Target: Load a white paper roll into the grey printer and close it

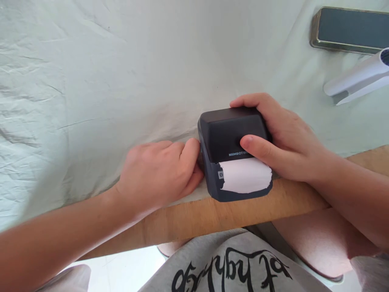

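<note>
A black and dark-blue label printer (226,134) marked NIIMBOT sits at the table's front edge. White paper (247,175) with a ragged, torn end sticks out of its near side. My right hand (273,138) grips the printer from the right, thumb on the top and a finger over the far edge. Against the printer's left side, my left hand (164,166) is closed, thumb and curled forefinger touching the casing. What those fingers pinch, if anything, is hidden.
A pale wrinkled cloth (136,73) covers the table, with a bare wooden edge (188,221) along the front. A dark-topped tin case (352,30) lies at the far right, and a curled white paper roll (355,75) is just nearer.
</note>
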`<state>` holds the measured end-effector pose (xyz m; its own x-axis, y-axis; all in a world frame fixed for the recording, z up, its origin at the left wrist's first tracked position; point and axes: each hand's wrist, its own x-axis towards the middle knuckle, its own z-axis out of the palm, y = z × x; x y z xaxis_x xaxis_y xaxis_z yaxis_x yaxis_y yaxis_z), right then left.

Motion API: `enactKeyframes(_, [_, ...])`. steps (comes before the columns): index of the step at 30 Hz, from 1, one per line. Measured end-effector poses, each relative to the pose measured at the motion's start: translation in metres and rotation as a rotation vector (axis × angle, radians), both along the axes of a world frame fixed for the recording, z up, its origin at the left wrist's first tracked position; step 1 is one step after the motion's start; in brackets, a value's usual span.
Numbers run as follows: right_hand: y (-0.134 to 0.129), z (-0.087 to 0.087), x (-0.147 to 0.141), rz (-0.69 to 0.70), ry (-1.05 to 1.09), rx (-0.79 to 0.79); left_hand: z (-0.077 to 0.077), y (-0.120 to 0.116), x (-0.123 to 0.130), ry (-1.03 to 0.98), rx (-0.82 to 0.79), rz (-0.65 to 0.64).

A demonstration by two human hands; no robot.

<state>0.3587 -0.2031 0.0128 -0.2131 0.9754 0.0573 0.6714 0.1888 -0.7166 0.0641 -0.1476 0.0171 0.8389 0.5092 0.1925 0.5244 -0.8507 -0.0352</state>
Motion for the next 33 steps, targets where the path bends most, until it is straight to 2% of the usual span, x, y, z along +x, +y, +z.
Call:
enactKeyframes(5, [-0.003, 0.001, -0.005, -0.019, -0.020, 0.036, 0.009, -0.011, 0.005, 0.025, 0.156, -0.002])
enactKeyframes(10, [-0.013, -0.004, -0.012, -0.237, -0.153, 0.143, 0.011, -0.014, 0.010, 0.038, 0.175, -0.018])
enactKeyframes(12, [-0.016, -0.006, -0.013, -0.261, -0.167, 0.134, 0.010, -0.014, 0.010, 0.054, 0.169, -0.019])
enactKeyframes(15, [-0.016, -0.006, -0.013, -0.180, -0.100, 0.114, 0.010, -0.013, 0.009, 0.083, 0.145, -0.016])
enactKeyframes(19, [-0.012, -0.006, -0.012, -0.092, -0.084, 0.172, 0.011, -0.013, 0.009, 0.110, 0.082, -0.005])
enactKeyframes(25, [-0.010, -0.006, -0.007, -0.054, -0.109, 0.189, 0.013, -0.014, 0.012, 0.198, -0.034, 0.030])
enactKeyframes(33, [-0.008, -0.005, -0.004, 0.026, -0.076, 0.188, 0.022, -0.009, 0.025, 0.422, -0.237, 0.094])
